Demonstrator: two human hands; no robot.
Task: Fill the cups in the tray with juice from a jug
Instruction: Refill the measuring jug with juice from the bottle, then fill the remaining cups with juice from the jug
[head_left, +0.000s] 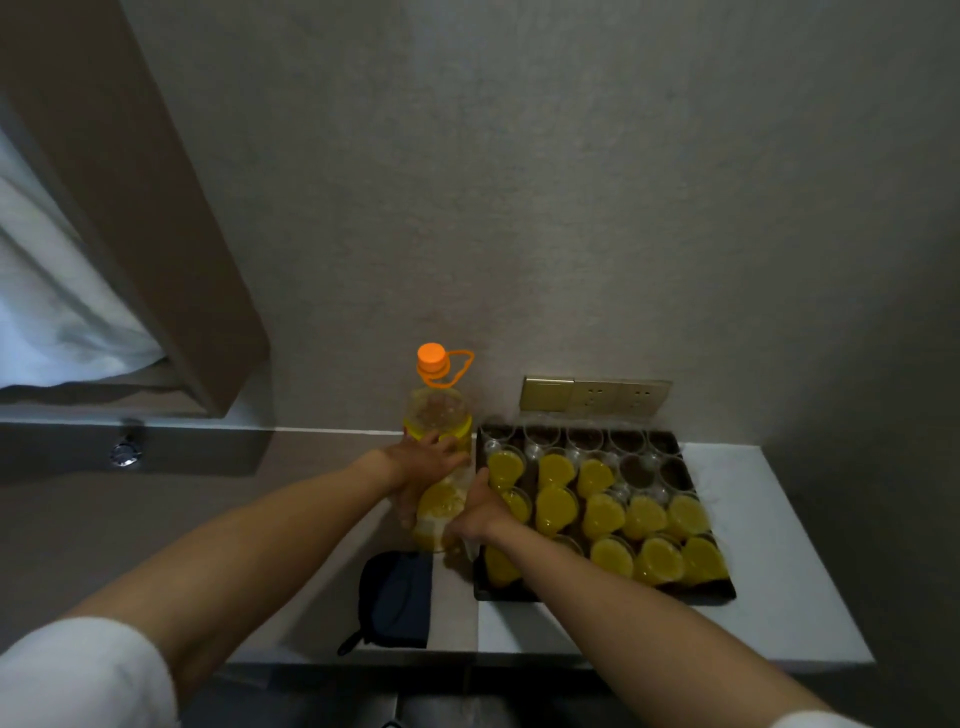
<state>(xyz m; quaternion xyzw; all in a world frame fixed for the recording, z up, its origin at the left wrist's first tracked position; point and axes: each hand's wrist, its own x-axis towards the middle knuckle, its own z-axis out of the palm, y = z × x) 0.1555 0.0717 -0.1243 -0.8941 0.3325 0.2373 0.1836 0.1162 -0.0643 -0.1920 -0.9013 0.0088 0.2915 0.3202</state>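
Note:
A tall clear jug (439, 415) with an orange cap stands upright on the table, left of the tray, with yellow juice low in its body. My left hand (423, 465) grips its left side around the middle. My right hand (480, 512) holds its lower right side, next to the tray's left edge. The dark tray (714, 595) holds several clear cups. Most cups in the near rows (605, 514) hold yellow juice. The cups along the back row (626, 439) and a few at the right of the second row look empty.
A dark blue pouch (397, 597) lies on the table in front of the jug. A gold wall socket plate (595, 396) sits just behind the tray. The white table top (769, 545) extends right of the tray. A curtain and window ledge are at far left.

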